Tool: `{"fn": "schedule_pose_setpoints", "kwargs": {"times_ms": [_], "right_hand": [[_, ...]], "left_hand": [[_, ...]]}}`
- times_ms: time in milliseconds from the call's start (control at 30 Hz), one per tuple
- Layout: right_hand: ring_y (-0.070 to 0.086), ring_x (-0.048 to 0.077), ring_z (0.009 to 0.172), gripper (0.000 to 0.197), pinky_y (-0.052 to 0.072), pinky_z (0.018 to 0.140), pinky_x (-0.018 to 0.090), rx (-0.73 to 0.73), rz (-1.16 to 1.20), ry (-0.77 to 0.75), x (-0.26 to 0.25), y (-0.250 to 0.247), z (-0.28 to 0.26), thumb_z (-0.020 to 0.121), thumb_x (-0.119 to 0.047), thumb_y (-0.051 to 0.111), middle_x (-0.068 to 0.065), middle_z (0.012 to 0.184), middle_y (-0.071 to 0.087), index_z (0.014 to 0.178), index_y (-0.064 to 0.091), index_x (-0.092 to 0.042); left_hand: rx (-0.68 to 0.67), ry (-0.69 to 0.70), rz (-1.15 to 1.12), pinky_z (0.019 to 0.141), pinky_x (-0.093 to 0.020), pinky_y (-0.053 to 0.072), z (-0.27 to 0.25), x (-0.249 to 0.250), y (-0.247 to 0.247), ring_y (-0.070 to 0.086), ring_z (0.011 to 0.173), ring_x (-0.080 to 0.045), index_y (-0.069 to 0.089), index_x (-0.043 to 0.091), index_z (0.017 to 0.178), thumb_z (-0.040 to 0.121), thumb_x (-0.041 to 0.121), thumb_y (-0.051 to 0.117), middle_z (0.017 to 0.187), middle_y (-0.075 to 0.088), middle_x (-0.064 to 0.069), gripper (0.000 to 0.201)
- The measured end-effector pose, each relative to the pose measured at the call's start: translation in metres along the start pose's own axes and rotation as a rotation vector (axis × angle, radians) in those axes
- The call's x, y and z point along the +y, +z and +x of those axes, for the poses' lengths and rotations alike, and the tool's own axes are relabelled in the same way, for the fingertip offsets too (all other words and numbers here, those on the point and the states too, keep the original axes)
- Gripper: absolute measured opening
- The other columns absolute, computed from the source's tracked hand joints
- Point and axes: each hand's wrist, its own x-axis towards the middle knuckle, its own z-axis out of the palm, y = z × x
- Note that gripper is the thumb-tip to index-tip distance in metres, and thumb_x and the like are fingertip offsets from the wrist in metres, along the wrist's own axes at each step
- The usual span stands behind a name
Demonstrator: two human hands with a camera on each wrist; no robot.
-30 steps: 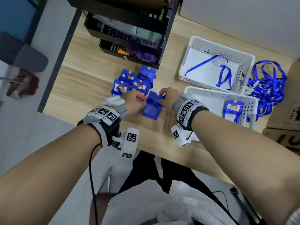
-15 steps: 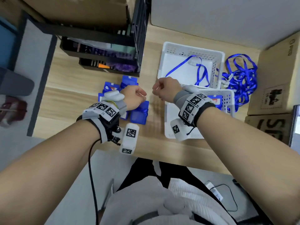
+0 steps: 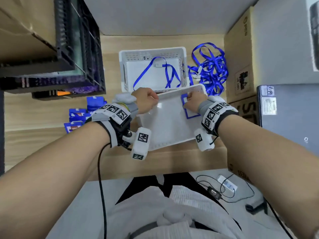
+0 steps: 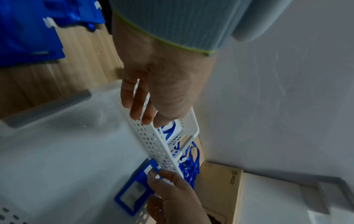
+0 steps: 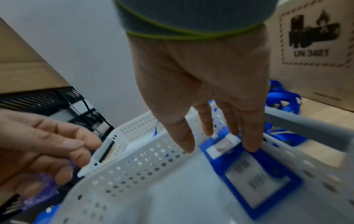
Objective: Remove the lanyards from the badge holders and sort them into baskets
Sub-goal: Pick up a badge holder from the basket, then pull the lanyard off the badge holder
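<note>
Two hands meet at the far rim of the near basket (image 3: 165, 144), a white perforated tray that sits at the front of the wooden desk (image 3: 43, 140) with its far rim touching the far basket (image 3: 151, 52). Room is tight: a black rack (image 3: 72, 49) crowds the far left, cardboard boxes (image 3: 240, 66) wall off the right, and a loose tangle of blue lanyards (image 3: 212, 69) fills the gap between the far basket and the boxes. One lanyard (image 3: 155, 73) lies inside the far basket.

The left hand (image 3: 145, 100) curls its fingers (image 4: 138, 104) over the near basket's far rim at the left corner; something small and purplish sits in its curled fingers in the right wrist view, too blurred to identify. The right hand (image 3: 195, 102) reaches into the far right corner with fingers (image 5: 249, 136) extended, tips resting on a blue badge holder (image 3: 191, 114) that lies on the basket floor; its print is unreadable and the hand covers its far end.

A pile of blue badge holders (image 3: 77, 116) waits on the desk at left, partly hidden behind the left wrist.
</note>
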Motion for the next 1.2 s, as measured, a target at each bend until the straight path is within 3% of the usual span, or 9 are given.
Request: {"fn": "schedule_pose_setpoints", "kwargs": {"times_ms": [133, 233, 400, 567, 667, 867, 1000, 1100, 1200], "right_hand": [[0.061, 0.031, 0.079, 0.076, 0.057, 0.078, 0.045, -0.027, -0.092, 0.061, 0.006, 0.015, 0.015, 0.076, -0.037, 0.06, 0.011, 0.097, 0.062, 0.14, 0.022, -0.024], [0.058, 0.04, 0.107, 0.093, 0.051, 0.087, 0.052, -0.027, -0.159, 0.106, 0.005, 0.02, 0.02, 0.074, -0.042, 0.067, 0.019, 0.129, 0.052, 0.145, 0.008, -0.028], [0.052, 0.037, 0.12, 0.111, 0.049, 0.093, 0.051, 0.002, -0.143, 0.105, 0.009, 0.027, 0.021, 0.062, -0.061, 0.078, 0.014, 0.137, 0.047, 0.145, 0.02, -0.015], [0.061, 0.028, 0.092, 0.08, 0.053, 0.082, 0.04, -0.115, -0.209, 0.103, 0.005, 0.031, 0.016, 0.059, -0.075, 0.072, 0.006, 0.109, 0.054, 0.1, 0.05, -0.01], [0.064, 0.025, 0.078, 0.058, 0.055, 0.073, 0.034, -0.142, -0.084, 0.027, 0.003, 0.03, 0.014, 0.068, -0.063, 0.075, 0.007, 0.095, 0.068, 0.091, 0.062, -0.012], [0.06, 0.015, 0.06, 0.037, 0.052, 0.061, 0.026, -0.227, 0.317, -0.187, -0.023, -0.004, -0.005, 0.079, -0.043, 0.077, 0.003, 0.067, 0.065, 0.074, 0.054, -0.015], [0.058, 0.013, 0.053, 0.036, 0.052, 0.058, 0.026, -0.139, 0.459, -0.309, -0.05, -0.046, -0.032, 0.081, -0.043, 0.075, 0.005, 0.064, 0.066, 0.082, 0.062, -0.009], [0.056, 0.02, 0.056, 0.036, 0.053, 0.064, 0.036, -0.073, 0.618, -0.39, -0.068, -0.075, -0.057, 0.082, -0.035, 0.076, 0.012, 0.066, 0.064, 0.093, 0.063, -0.004], [0.059, 0.024, 0.057, 0.029, 0.057, 0.07, 0.047, 0.003, 0.716, -0.483, -0.077, -0.095, -0.075, 0.084, -0.022, 0.072, 0.012, 0.065, 0.064, 0.105, 0.054, -0.014]], "left_hand": [[-0.121, -0.049, -0.001, 0.059, -0.019, 0.05, 0.015, -0.002, 0.006, 0.062, 0.071, -0.017, 0.066, 0.026, 0.083, 0.088, 0.012, 0.063, 0.084, 0.069, -0.004, 0.016], [-0.13, -0.073, 0.015, 0.06, -0.019, 0.048, 0.022, -0.005, 0.008, 0.063, 0.074, -0.019, 0.066, 0.026, 0.084, 0.088, 0.011, 0.065, 0.082, 0.069, -0.001, 0.015], [-0.051, -0.087, 0.021, 0.059, -0.022, 0.047, 0.02, -0.009, 0.02, 0.063, 0.076, -0.021, 0.066, 0.016, 0.097, 0.089, 0.012, 0.064, 0.085, 0.067, -0.007, 0.01], [-0.054, -0.11, 0.05, 0.081, -0.036, 0.057, 0.02, -0.015, 0.021, 0.071, 0.09, -0.027, 0.067, 0.021, 0.097, 0.088, 0.021, 0.066, 0.089, 0.073, -0.008, 0.009], [-0.081, -0.11, 0.052, 0.083, -0.036, 0.057, 0.018, -0.015, 0.02, 0.07, 0.091, -0.024, 0.068, 0.021, 0.101, 0.087, 0.023, 0.067, 0.077, 0.065, 0.003, 0.014], [-0.017, -0.086, -0.011, 0.076, -0.029, 0.056, 0.006, -0.013, 0.01, 0.067, 0.088, -0.014, 0.066, 0.021, 0.108, 0.085, 0.04, 0.073, 0.095, 0.069, 0.003, 0.031], [0.065, -0.065, -0.175, 0.074, -0.034, 0.06, -0.008, 0.007, -0.008, 0.072, 0.082, -0.018, 0.062, 0.015, 0.108, 0.092, 0.047, 0.062, 0.097, 0.07, -0.003, 0.036], [0.07, 0.001, -0.344, 0.078, -0.044, 0.061, -0.022, 0.023, -0.031, 0.073, 0.089, -0.027, 0.061, 0.007, 0.111, 0.093, 0.032, 0.066, 0.097, 0.073, -0.012, 0.032], [0.1, 0.089, -0.383, 0.077, -0.045, 0.06, -0.031, 0.036, -0.051, 0.073, 0.087, -0.029, 0.064, 0.009, 0.108, 0.093, 0.023, 0.066, 0.098, 0.073, -0.019, 0.021]]}}
